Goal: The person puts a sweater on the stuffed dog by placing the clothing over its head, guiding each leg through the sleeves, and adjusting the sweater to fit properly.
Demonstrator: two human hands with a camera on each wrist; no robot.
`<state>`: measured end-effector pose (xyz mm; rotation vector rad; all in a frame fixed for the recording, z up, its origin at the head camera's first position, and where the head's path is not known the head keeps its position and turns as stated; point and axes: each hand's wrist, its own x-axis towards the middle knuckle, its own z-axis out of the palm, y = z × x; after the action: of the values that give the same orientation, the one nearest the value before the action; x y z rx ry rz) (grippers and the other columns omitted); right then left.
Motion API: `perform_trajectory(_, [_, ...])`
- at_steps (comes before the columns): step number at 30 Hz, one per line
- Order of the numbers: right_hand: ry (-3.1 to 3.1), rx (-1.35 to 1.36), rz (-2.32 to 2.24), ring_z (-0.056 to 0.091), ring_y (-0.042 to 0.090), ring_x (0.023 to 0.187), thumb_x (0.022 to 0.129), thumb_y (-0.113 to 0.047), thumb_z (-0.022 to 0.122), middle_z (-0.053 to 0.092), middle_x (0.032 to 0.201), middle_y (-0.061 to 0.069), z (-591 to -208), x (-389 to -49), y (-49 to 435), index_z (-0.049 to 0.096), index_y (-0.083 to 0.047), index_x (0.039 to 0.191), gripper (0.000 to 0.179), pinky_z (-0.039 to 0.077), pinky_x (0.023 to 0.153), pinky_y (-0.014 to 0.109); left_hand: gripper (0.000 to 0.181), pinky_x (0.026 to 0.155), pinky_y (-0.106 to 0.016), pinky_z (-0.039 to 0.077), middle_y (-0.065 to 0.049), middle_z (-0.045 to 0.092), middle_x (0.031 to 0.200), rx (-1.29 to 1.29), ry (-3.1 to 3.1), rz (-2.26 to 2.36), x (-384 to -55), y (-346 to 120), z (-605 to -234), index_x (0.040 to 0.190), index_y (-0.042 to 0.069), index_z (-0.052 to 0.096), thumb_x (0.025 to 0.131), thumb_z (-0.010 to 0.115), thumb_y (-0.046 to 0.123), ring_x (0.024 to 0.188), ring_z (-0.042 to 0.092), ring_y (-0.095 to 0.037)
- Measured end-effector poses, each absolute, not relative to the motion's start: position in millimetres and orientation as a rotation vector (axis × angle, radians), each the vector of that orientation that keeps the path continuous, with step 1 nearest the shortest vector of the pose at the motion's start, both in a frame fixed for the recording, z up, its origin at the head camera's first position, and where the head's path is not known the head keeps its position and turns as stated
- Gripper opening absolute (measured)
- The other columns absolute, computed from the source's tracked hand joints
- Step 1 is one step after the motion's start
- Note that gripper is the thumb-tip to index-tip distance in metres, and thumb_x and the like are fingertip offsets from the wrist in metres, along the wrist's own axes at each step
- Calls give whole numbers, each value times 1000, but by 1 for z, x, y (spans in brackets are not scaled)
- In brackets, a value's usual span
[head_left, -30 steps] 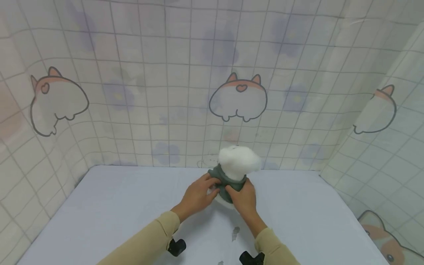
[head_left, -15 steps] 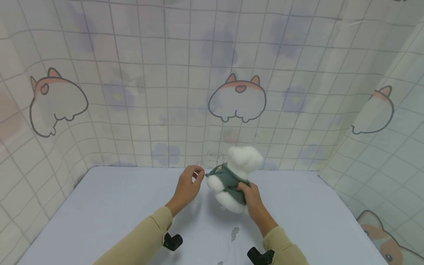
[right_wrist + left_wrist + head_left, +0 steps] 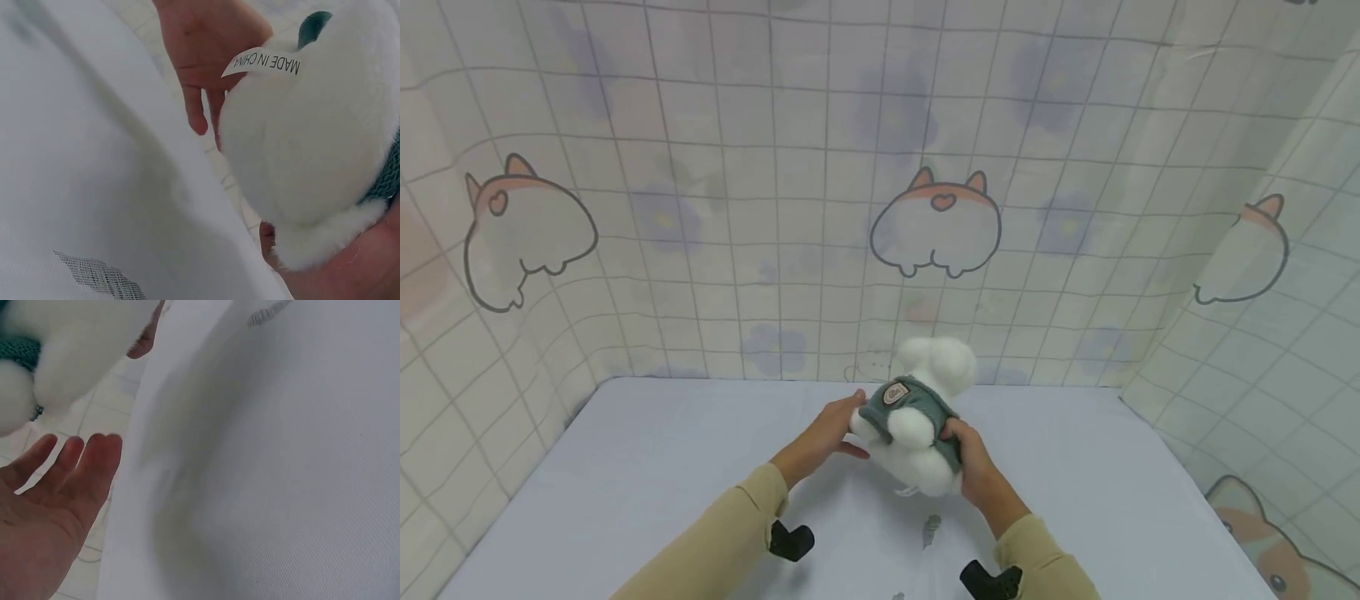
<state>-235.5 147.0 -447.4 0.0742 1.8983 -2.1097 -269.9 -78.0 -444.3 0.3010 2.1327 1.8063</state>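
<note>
A white plush toy (image 3: 912, 428) in a green knitted garment (image 3: 929, 403) is tilted above the tabletop, with a round patch (image 3: 895, 393) on its garment. My right hand (image 3: 979, 472) grips its right side, thumb over the garment. On the opposite side, my left hand (image 3: 827, 433) reaches to the toy. In the left wrist view the left hand (image 3: 59, 506) has its fingers extended just by the white fur; whether they touch is unclear. A "MADE IN CHINA" tag (image 3: 265, 62) sticks out from the toy in the right wrist view, where the right hand (image 3: 356, 262) is partly hidden.
A white table (image 3: 700, 433) lies under both hands, with a grey mark (image 3: 932, 531) near its middle. Behind it hangs a gridded curtain (image 3: 805, 250) printed with cartoon corgis. Black camera mounts (image 3: 792, 542) sit at the wrists.
The toy has turned and leaned left, bringing its patch into view. My left hand came off it, then moved back to its left side. The right hand has kept its grip.
</note>
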Motion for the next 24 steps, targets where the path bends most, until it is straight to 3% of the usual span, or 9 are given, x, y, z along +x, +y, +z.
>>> perform_trajectory(5, [1792,-10,-2141,21,33,132,77,-19,32,23,146,17,-445,-233,143,13,-4,148,75,13,114,51,72,90,-50,54,-20,47,144,368,1800,1846,-266,-78,-444,147,9,39,100,22,61,124,54,-34])
perform_trajectory(10, [1856,16,-2128,30,29,125,77,-20,36,30,138,13,-444,-234,137,24,-3,140,67,23,106,42,79,90,-55,53,-18,41,146,427,1608,1856,-263,-76,-443,150,18,32,93,22,72,122,55,-35])
perform_trajectory(13, [1968,6,-2092,34,31,125,79,-22,39,37,136,14,-443,-236,136,36,0,136,62,25,107,44,79,88,-56,54,-18,45,142,427,1555,1902,-263,-75,-442,149,17,33,93,25,73,115,59,-33])
perform_trajectory(17, [2253,-34,-1955,45,35,130,92,-26,41,52,138,17,-441,-240,139,51,0,135,51,30,113,54,76,86,-56,54,-18,48,139,405,1566,1958,-266,-78,-444,148,18,36,94,27,70,114,60,-30])
perform_trajectory(21, [2572,-101,-1739,59,29,114,96,-21,52,62,128,15,-435,-244,143,58,-3,132,40,51,94,43,69,87,-54,55,-16,49,142,363,1656,1977,-271,-84,-446,148,20,38,97,28,65,118,59,-28])
perform_trajectory(24, [2696,-125,-1660,62,20,96,96,-17,55,68,115,13,-427,-245,146,62,-3,127,34,51,76,30,64,89,-50,55,-15,48,144,338,1743,1968,-274,-84,-446,149,19,36,100,30,59,120,58,-28])
